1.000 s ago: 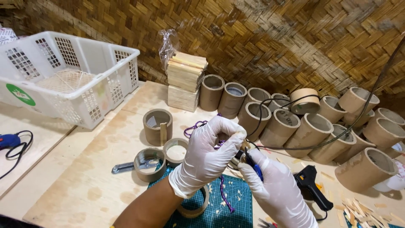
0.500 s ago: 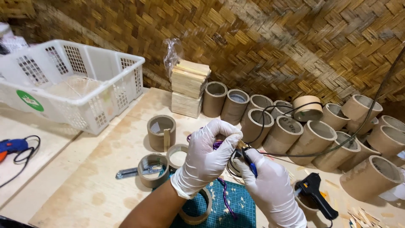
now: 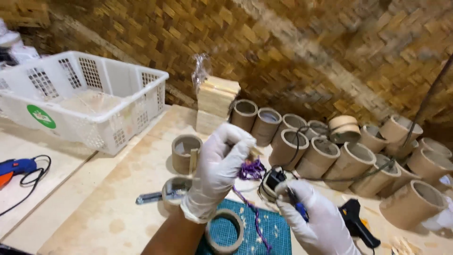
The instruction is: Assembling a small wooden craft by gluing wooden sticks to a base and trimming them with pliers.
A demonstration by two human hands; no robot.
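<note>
Both hands wear white gloves. My left hand [image 3: 221, 166] is closed, pinching a purple cord [image 3: 252, 171] that trails down over the green cutting mat [image 3: 278, 232]. My right hand [image 3: 315, 222] grips a small black and blue glue gun [image 3: 276, 182], its tip against a small cardboard ring [image 3: 264, 192] held between the two hands. How the ring is supported is partly hidden by the fingers. A cardboard ring [image 3: 224, 231] lies on the mat under my left wrist.
A white plastic basket [image 3: 94, 118] stands at the left, a stack of wooden slats [image 3: 214, 101] behind. Several cardboard tubes [image 3: 325, 156] line the back and right. A short tube [image 3: 185, 153], a utility knife [image 3: 150, 197], a black glue gun [image 3: 358, 226] and a blue glue gun [image 3: 16, 167] lie around.
My hands have drawn slightly apart, the right hand dropping lower with the glue gun. The view has shifted left, and the purple cord hangs longer below my left hand.
</note>
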